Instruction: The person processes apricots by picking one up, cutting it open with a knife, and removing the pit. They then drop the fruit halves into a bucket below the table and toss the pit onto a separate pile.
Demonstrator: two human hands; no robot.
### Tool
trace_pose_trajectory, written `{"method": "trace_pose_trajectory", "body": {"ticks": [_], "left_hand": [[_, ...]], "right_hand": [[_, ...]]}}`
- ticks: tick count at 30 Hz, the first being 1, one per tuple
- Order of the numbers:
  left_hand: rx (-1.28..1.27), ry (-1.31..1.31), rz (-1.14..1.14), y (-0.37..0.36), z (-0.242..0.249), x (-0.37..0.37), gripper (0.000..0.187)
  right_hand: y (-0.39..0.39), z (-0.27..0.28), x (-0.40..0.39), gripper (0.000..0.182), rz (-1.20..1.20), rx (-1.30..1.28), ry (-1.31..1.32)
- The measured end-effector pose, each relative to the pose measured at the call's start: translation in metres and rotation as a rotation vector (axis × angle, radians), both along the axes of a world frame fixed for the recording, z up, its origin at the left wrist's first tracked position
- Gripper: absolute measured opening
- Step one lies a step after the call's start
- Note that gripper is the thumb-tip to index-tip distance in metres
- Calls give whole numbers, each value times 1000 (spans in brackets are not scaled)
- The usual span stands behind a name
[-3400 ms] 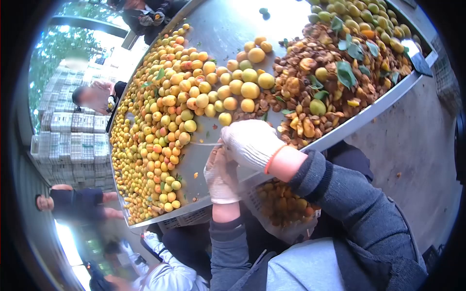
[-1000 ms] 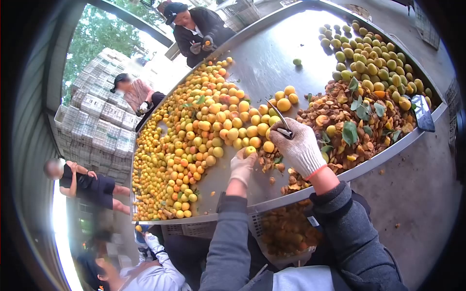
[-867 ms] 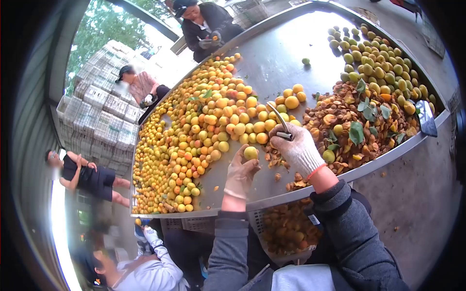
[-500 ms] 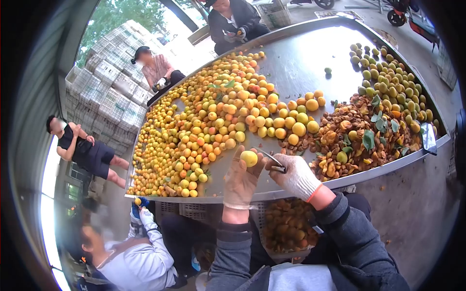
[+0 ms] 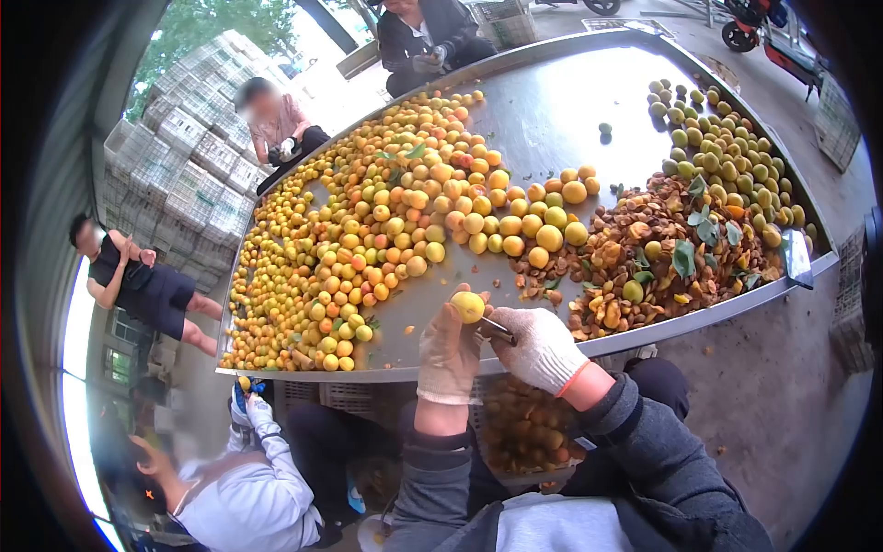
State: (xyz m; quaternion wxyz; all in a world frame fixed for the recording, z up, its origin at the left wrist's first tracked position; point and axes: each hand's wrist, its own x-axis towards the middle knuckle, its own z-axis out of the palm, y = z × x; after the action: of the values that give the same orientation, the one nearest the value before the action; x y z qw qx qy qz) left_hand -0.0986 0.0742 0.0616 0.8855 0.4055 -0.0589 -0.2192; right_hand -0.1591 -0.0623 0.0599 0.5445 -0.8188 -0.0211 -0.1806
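Observation:
In the head view, my left hand (image 5: 445, 361), in a thin pale glove, is closed around a yellow apricot (image 5: 468, 307) held up over the near edge of the metal table (image 5: 423, 317). My right hand (image 5: 544, 351) wears a white knitted glove with an orange cuff edge. It grips a small metal knife (image 5: 498, 330), whose front end meets the lower right side of the fruit. Both hands are side by side, nearly touching. Just beyond them lies a large spread of whole apricots (image 5: 395, 225). To the right is a heap of brownish cut apricot pieces (image 5: 635, 262) mixed with leaves.
Greener fruit (image 5: 736, 166) lines the table's right side. A phone-like device (image 5: 796, 258) stands on the right rim. Below the near edge sits a crate of fruit (image 5: 524, 432). Co-workers sit left (image 5: 239, 488) and across the table; another person (image 5: 147, 281) stands far left.
The knife has come from slightly apart to against the apricot as my right hand moved closer to my left. The whole view has shifted a little left.

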Motion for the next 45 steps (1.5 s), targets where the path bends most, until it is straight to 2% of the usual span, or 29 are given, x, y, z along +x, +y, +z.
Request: {"method": "trace_pose_trajectory", "body": {"ticks": [2,6,8,15,17,18,20,21,23,26,30,32,33,35,36,38,39,41,45], "left_hand": [[73,-87,60,-1,1,-1,50],[130,-80,88,-3,9,-4,52],[323,-178,152,-5,13,-8,48],[481,-308,239,-19,29,-30,41],[730,-505,278,-19,31,-33,42],[729,-507,281,-19,31,-33,42],[514,-327,185,-16,28,-30,41],[512,-332,186,-15,25,-27,41],[243,-192,127,-13,18,-23,44],[191,-176,128,-14,12,-24,49],[260,-210,154,-21,15,-30,50],[436,-288,197,-27,17,-35,48],[437,-286,195,-31,19,-37,48],[758,-610,266,-35,21,-40,47],[760,-610,263,-36,21,-40,47],[735,-778,300,-38,23,-38,47],[732,-780,305,-38,23,-37,47],[484,-413,121,-38,23,-36,48],[662,-465,53,-28,29,-35,48]], "right_hand": [[-1,-2,0,16,0,-11,-28],[-5,-1,-1,15,3,-51,15],[-7,-5,-1,12,8,-95,-12],[-10,-2,-3,9,35,-77,61],[-11,-4,-4,9,55,-47,59],[-12,-4,-5,9,57,-48,56],[-14,-4,-8,9,101,28,32],[-13,-4,-9,9,100,27,27],[-11,-5,-13,12,95,59,47],[-13,-2,-18,13,64,33,-6],[-17,1,-21,15,47,1,21],[-19,2,-21,11,7,-36,5],[-21,1,-20,11,5,-35,8],[-24,0,-19,13,36,8,101],[-24,0,-19,13,35,10,102],[-24,1,-18,15,38,111,-25],[-24,1,-17,15,41,108,-28],[-21,-1,-16,15,35,115,-33],[-23,-3,-17,14,50,116,-20]]}}
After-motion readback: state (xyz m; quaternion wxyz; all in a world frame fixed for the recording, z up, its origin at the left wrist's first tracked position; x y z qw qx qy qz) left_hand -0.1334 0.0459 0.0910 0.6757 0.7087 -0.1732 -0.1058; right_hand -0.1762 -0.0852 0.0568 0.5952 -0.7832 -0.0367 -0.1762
